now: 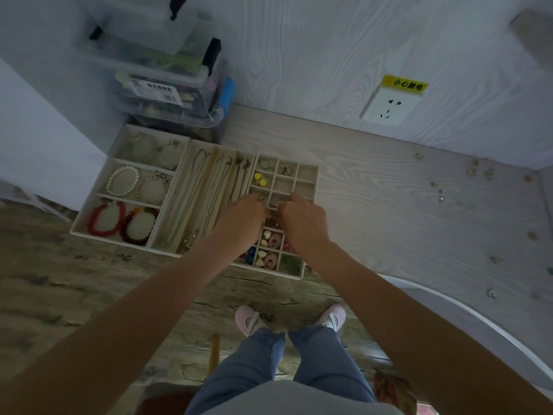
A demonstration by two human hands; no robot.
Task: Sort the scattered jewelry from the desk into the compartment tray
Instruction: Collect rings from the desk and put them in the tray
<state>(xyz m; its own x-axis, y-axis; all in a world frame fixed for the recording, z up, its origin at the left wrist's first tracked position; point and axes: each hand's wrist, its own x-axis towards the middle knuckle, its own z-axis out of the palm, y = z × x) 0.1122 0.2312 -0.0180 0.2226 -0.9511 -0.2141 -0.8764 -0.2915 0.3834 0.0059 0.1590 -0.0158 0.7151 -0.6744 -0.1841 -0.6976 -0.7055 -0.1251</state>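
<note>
Head view: cream compartment tray (308, 170) at counter's (389, 190) left end, holding bracelets, chains, beads; both hands' fingers (294, 199) curled over small cells, grasp unclear; scattered jewelry (471, 172) far right.

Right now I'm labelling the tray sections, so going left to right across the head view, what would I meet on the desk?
Red bead bracelet → necklace chains → yellow beads → right hand → scattered jewelry on the bare desk.

Dim bluish light, soft blur, fisheye-warped edges
</note>
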